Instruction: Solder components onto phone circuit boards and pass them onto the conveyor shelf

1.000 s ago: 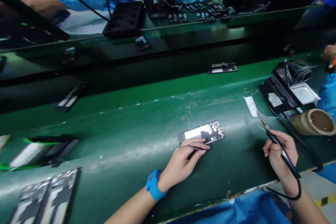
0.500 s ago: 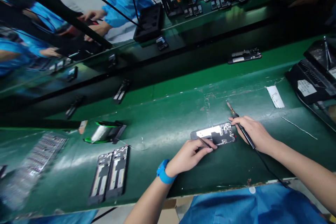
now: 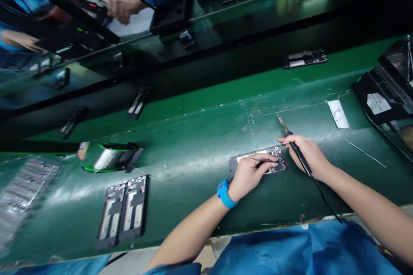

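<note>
Left hand [image 3: 249, 175] pinches thin dark tool [image 3: 259, 160] over flat black phone chassis [image 3: 274, 153]; right hand [image 3: 310, 154] alongside holds black soldering iron [image 3: 298, 154] tip-away, presumably safer.

Phone unit [image 3: 278, 154] on desk [image 3: 200, 142] before you, your left hand [image 3: 251, 176] across it, tool [image 3: 257, 160] in its fingers. Your right hand [image 3: 308, 157] just right of unit, soldering iron [image 3: 297, 154] in grip, tip pointing away from you. Farther right: loose wire [image 3: 364, 153], packet [image 3: 338, 114] behind it, then station [image 3: 376, 90]. Left: paired phone units [image 3: 134, 206] side by side, spool [image 3: 109, 158] behind, parts tray [image 3: 29, 193] farthest left. Well beyond right hand: lone phone unit [image 3: 306, 59].
</note>
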A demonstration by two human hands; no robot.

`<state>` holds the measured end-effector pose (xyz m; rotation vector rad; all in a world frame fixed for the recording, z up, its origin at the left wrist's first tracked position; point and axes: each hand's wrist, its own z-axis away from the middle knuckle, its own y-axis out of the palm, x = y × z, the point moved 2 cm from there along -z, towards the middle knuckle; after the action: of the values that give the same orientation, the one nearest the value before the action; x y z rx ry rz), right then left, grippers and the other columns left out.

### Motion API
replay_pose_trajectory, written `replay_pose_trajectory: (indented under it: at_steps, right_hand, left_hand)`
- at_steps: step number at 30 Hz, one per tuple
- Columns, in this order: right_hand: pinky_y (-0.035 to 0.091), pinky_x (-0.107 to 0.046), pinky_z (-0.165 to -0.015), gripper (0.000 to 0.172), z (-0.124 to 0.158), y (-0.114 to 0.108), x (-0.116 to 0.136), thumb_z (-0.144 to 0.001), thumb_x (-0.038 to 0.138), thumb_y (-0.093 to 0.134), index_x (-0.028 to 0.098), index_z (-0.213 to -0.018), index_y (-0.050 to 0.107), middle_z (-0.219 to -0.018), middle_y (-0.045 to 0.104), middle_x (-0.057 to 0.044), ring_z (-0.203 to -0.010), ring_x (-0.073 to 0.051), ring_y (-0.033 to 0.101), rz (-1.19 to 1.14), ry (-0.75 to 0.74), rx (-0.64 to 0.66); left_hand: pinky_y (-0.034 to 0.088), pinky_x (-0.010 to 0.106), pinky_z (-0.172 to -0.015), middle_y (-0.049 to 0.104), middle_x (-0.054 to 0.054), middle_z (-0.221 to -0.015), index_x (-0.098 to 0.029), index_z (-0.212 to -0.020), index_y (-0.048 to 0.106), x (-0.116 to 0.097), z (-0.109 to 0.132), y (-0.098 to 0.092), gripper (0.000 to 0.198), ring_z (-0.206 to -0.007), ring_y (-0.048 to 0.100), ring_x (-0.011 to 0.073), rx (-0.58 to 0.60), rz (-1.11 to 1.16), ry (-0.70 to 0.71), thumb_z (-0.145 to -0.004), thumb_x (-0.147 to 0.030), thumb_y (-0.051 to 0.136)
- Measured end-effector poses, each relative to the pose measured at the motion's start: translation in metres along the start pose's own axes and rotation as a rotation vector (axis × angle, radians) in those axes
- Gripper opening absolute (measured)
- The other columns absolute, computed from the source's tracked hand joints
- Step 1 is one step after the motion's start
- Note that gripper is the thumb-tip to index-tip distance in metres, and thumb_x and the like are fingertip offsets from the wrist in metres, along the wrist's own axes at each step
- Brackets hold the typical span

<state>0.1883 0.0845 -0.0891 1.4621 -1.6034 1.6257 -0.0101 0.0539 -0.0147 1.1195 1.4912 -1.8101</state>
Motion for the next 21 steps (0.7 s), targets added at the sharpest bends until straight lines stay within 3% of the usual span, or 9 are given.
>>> replay_pose_trajectory:
  at_steps: [6,12,21]
  right_hand:
    - [0.054,-0.025,-0.082,0.030,-0.0013,-0.0009,0.0030,-0.093,0.009,0.054,0.025,-0.118,0.051,-0.115,0.070,0.003,-0.099,-0.014,0.069,0.026,-0.019,-0.021]
    - [0.054,-0.023,-0.085,0.027,-0.0007,-0.0026,0.0032,-0.094,0.011,0.056,0.025,-0.118,0.053,-0.113,0.070,0.002,-0.101,-0.012,0.068,0.010,-0.021,0.001]
    - [0.054,-0.025,-0.087,0.027,-0.0002,-0.0047,0.0045,-0.094,0.009,0.056,0.023,-0.116,0.054,-0.113,0.069,0.000,-0.102,-0.013,0.068,-0.023,-0.036,0.003]
  left_hand:
    - [0.050,0.007,-0.093,0.075,-0.005,-0.098,-0.017,-0.094,0.077,0.0020,0.0017,0.0008,0.009,-0.094,0.071,0.0040,0.018,0.032,-0.050,-0.091,-0.015,0.069]
    - [0.051,0.007,-0.092,0.074,-0.004,-0.098,-0.016,-0.092,0.077,0.0030,0.0001,-0.0011,0.008,-0.093,0.071,0.0042,0.009,0.084,-0.116,-0.092,-0.017,0.068]
    - [0.051,0.006,-0.090,0.075,-0.004,-0.096,-0.016,-0.092,0.076,0.0011,-0.0004,-0.0005,0.007,-0.091,0.071,0.0040,-0.003,0.031,-0.097,-0.091,-0.016,0.069]
